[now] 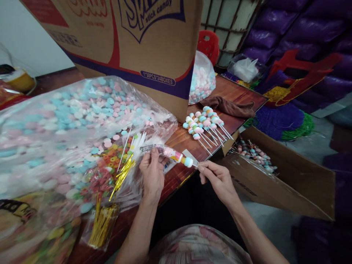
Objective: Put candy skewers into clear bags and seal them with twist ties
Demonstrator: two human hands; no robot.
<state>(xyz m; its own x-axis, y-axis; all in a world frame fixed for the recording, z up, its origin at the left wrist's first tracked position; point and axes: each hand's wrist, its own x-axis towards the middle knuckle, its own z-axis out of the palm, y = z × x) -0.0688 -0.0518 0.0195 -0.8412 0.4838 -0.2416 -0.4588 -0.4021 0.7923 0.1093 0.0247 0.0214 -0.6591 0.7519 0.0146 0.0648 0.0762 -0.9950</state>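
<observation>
My left hand (153,170) pinches a small clear wrapper (147,148) with dark print at one end. A marshmallow candy stick (187,161) lies partly inside the wrapper, its blue and white end showing outside. Between thumb and fingers my right hand (216,177) grips the thin white stick of this candy. Beyond the hands, a pile of unwrapped marshmallow candy sticks (205,123) rests on the table, white sticks pointing toward me. Gold twist ties (123,174) and loose ring-shaped gummies (110,159) lie left of my left hand.
Large clear bags of pastel marshmallows (82,106) cover the left of the table (176,179). A tall printed carton (154,55) stands behind. At right, an open cardboard box (286,176) holds candy sticks. A brown cloth (228,105) lies near the far edge.
</observation>
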